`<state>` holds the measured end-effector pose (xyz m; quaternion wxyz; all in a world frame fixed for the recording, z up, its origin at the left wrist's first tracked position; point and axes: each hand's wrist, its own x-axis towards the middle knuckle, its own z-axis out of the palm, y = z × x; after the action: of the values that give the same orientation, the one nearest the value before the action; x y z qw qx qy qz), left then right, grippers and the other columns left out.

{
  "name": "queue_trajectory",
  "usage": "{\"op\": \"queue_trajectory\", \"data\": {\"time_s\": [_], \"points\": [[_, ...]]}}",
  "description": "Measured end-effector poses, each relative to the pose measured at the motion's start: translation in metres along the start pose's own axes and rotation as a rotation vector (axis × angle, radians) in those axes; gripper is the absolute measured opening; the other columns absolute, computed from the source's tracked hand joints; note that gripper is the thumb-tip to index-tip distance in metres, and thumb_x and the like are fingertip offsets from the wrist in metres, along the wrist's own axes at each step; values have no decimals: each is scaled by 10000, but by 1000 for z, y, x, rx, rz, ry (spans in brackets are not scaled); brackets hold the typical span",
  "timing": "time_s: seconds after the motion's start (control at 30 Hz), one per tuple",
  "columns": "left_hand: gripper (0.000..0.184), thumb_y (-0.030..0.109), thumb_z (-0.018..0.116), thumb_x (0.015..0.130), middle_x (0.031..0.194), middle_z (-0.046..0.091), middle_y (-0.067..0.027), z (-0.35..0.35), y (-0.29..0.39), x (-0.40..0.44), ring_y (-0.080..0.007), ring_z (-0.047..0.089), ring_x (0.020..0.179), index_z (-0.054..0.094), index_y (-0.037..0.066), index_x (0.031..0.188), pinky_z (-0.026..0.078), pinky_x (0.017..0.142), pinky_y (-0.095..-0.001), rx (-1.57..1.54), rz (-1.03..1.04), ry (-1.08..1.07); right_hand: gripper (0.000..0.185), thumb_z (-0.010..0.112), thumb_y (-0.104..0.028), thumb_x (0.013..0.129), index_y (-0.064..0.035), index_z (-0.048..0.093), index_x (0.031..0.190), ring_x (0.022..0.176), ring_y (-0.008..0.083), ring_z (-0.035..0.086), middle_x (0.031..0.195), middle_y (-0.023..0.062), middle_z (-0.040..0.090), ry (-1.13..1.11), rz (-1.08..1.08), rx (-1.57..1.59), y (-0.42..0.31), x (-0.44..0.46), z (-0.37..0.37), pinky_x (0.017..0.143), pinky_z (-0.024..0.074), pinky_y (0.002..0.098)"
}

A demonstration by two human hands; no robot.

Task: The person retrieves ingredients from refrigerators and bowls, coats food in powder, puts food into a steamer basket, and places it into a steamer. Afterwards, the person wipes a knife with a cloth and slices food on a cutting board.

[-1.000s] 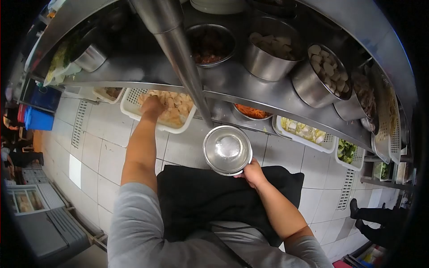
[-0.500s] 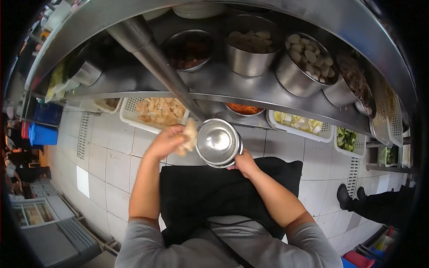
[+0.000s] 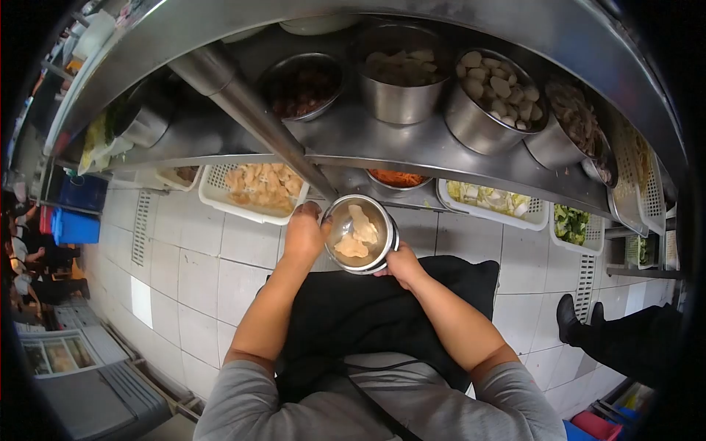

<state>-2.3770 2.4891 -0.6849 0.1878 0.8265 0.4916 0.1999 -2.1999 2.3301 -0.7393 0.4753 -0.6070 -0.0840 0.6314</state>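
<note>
My right hand [image 3: 404, 266] grips the rim of a round metal bowl [image 3: 392, 246] from its lower right side and holds it in front of my apron. Inside the bowl lie a few pale, raw-looking meat pieces [image 3: 359, 234], seemingly chicken. At the bowl's left rim is my left hand [image 3: 303, 231], its fingers partly opened towards the inside, with nothing seen in its grasp. Just beyond that hand, a white perforated basket [image 3: 254, 212] holds more of the same pale pieces [image 3: 263, 184].
A steel shelf [image 3: 331, 140] above carries several metal pots, one with pale round slices [image 3: 501, 87]. Below it sit a bowl of shredded carrot [image 3: 397, 178] and baskets of cut cabbage [image 3: 485, 198] and greens [image 3: 570, 224]. Another person's legs [image 3: 618, 338] are at right.
The pale pieces held in my left hand have gone into the bowl, which had nothing in it before. My left hand has moved right to the bowl's rim; my right hand keeps its grip.
</note>
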Motion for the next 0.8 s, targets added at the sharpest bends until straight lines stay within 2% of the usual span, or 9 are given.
{"op": "queue_trajectory", "data": {"time_s": [0.07, 0.3, 0.37, 0.4, 0.47, 0.5, 0.57, 0.7, 0.8], "points": [[246, 185, 792, 821, 831, 708, -216, 3, -8, 5, -369, 693, 768, 688, -33, 868, 554, 722, -440, -49, 15, -89, 294, 516, -182, 1056, -3, 613, 1268, 757, 210, 729, 1009, 133, 735, 11, -3, -7, -3, 0, 1, 592, 629, 327], [221, 176, 735, 797, 756, 683, -211, -21, -2, 15, -335, 669, 676, 687, -31, 855, 543, 672, -417, -6, -102, -283, 277, 525, -197, 1056, -17, 629, 1239, 731, 185, 717, 986, 113, 737, -21, 4, 11, -4, 3, -2, 582, 612, 309], [204, 165, 689, 807, 721, 677, -151, -34, 4, 18, -251, 650, 621, 683, -37, 834, 530, 623, -385, -3, -167, -479, 271, 530, -195, 1051, -24, 633, 1232, 730, 181, 716, 972, 108, 737, -37, 14, 71, -8, -1, -5, 592, 610, 307], [204, 165, 689, 807, 721, 677, -151, -33, 1, 17, -251, 650, 621, 683, -37, 834, 530, 623, -385, -5, -165, -480, 271, 530, -195, 1051, -24, 633, 1232, 730, 181, 716, 972, 108, 737, -35, 13, 71, -9, -2, -5, 592, 610, 307], [269, 232, 716, 771, 666, 646, -108, -31, -6, 10, -204, 622, 623, 676, -34, 765, 497, 611, -376, -409, -352, -480, 268, 527, -180, 1043, -23, 638, 1230, 739, 185, 723, 972, 111, 742, -20, -25, 91, -12, -2, -6, 608, 615, 312], [269, 232, 716, 771, 666, 646, -108, -26, -15, 9, -204, 622, 623, 676, -34, 765, 497, 611, -376, -410, -352, -481, 268, 527, -180, 1043, -23, 638, 1230, 739, 185, 723, 972, 111, 742, -19, -25, 90, -12, -1, -6, 608, 615, 312], [252, 210, 683, 811, 666, 636, -74, -17, -32, 8, -148, 599, 620, 693, -40, 784, 486, 591, -361, -642, -408, -482, 273, 522, -168, 1038, -14, 638, 1232, 746, 190, 729, 977, 115, 745, -7, -92, 78, -12, 1, -6, 601, 617, 317], [254, 198, 644, 854, 676, 646, -85, -37, 0, 10, -167, 575, 607, 695, -48, 816, 479, 594, -367, -587, -389, -477, 270, 521, -156, 1034, -4, 639, 1223, 745, 197, 732, 985, 124, 745, 15, -112, 49, -14, 0, -8, 590, 617, 326], [266, 207, 637, 870, 704, 658, -88, -35, -6, 11, -173, 574, 634, 695, -52, 851, 480, 616, -362, -445, -233, -477, 277, 532, -174, 1036, 6, 641, 1217, 733, 198, 731, 985, 135, 744, -5, -87, 67, -14, -1, -9, 578, 618, 327]]}}
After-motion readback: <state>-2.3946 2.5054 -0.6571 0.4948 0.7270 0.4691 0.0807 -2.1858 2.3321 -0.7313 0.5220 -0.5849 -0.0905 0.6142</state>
